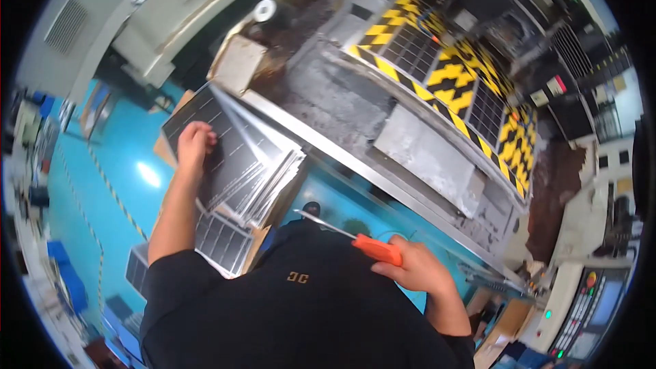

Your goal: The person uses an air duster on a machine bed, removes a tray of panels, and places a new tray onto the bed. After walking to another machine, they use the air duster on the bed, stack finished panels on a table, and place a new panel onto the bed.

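My right hand (415,266) grips the orange handle of a hand tool (378,249) with a long, thin metal shaft. The shaft points left across the front of my black shirt; whether its tip is a blade or a driver cannot be made out. My left hand (196,142) is over a stack of dark panels (236,167) marked with thin pale lines, its fingers curled and closed. Whether a panel is pinched in them is hidden. Pale sheets (277,181) fan out along the stack's right side, and a whitish strip slants across its top.
A large machine with a grimy metal bed (335,96) stands ahead. Its yellow-and-black striped table (451,96) carries gridded dark panels (410,50). A metal rail (369,174) runs between me and the bed. More panels (224,240) lie below the stack. A control panel (591,314) sits at lower right.
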Motion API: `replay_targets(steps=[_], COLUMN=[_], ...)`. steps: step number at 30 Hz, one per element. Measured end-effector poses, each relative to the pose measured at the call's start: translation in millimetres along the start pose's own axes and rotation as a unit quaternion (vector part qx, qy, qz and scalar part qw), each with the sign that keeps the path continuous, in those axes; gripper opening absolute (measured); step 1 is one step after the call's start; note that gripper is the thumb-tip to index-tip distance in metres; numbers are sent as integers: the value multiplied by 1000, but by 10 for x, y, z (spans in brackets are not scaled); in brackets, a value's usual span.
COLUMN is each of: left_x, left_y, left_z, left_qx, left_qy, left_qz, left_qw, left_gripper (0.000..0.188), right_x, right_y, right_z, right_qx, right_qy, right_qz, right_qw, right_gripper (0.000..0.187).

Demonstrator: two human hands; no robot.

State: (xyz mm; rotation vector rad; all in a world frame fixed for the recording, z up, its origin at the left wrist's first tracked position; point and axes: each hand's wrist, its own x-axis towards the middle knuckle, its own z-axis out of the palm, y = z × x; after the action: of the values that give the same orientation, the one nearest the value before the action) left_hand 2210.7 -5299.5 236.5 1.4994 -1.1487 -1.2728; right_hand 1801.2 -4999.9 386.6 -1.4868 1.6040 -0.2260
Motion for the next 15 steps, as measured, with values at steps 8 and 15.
replay_targets(steps=[8, 15], left_x=[-10, 25], left_y=[-80, -75], left_z=[112, 58], left_qx=[564, 564], left_qy=[-15, -8], left_qz=[280, 282], left_qw=[777, 776], left_gripper=[46, 46], right_x=[155, 968], right_y=[294, 37], right_z=[-1131, -2230], right_qx=[63, -85], right_qy=[169, 179], right_qz=[25, 174], right_qw=[983, 965], right_gripper=[34, 38])
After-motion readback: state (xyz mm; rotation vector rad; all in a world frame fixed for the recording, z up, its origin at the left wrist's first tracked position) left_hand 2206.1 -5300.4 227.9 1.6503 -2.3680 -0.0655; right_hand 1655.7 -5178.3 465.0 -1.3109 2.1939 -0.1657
